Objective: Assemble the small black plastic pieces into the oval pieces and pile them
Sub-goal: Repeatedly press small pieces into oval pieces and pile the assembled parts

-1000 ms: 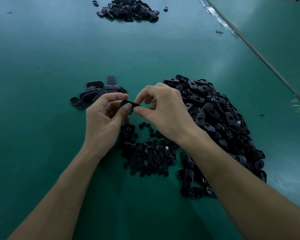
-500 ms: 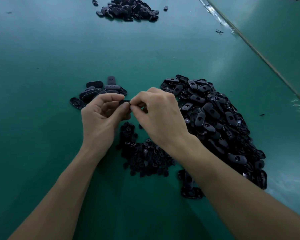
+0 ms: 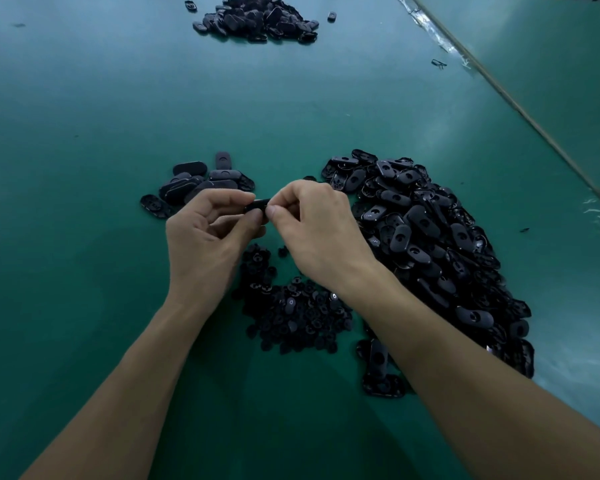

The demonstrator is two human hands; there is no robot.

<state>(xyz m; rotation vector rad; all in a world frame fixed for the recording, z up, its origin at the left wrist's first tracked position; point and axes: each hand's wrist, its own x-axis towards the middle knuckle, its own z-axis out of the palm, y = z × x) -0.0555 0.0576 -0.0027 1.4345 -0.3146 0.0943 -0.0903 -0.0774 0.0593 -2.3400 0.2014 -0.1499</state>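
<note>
Against one second ago, the right hand (image 3: 321, 233) has closed in on the left hand (image 3: 205, 237). Both grips now pinch one oval piece (image 3: 258, 205), held above the tabletop (image 3: 84, 133). The insert itself is hidden and is judged to be mid-press. The small pile (image 3: 201, 185) lies just beyond.

No readable text, labels, brands or numbers anywhere in view. The black oval pieces (image 3: 423, 237) are too dark and small to make out any moulded marks. The green counter (image 3: 84, 168) shows no print or signs.
</note>
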